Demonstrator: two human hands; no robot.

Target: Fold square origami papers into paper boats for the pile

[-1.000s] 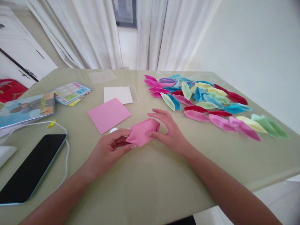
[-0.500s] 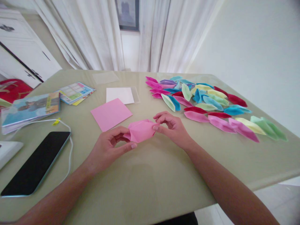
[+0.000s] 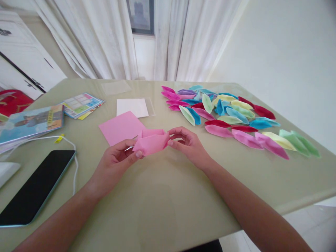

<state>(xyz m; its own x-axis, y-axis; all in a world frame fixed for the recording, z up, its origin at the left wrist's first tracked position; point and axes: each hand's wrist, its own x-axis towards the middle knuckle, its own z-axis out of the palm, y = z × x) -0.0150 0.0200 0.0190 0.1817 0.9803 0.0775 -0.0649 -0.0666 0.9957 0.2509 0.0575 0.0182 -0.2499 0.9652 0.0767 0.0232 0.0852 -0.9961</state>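
Observation:
A pink folded paper boat (image 3: pixel 151 142) is held just above the table between my two hands, its hollow opening facing up. My left hand (image 3: pixel 115 162) pinches its left end, thumb in front and fingers behind. At the right end, my right hand (image 3: pixel 187 145) grips the tip between thumb and forefinger. Behind the boat lies a flat pink paper sheet (image 3: pixel 119 127), partly covered by it. To the right are many finished paper boats (image 3: pixel 246 138) in pink, red, blue, green, yellow and purple.
White paper (image 3: pixel 132 106) in a clear sleeve lies beyond the pink sheet. On the left are a black-screened phone (image 3: pixel 39 185), a white cable (image 3: pixel 76 171), a booklet (image 3: pixel 34 122) and printed cards (image 3: pixel 82 103). The table edge (image 3: pixel 301 206) runs along the right front.
The pink paper boat has been tilted and opened out, so its inner hollow now shows. My left thumb has come onto its front side. Both hands have shifted slightly left.

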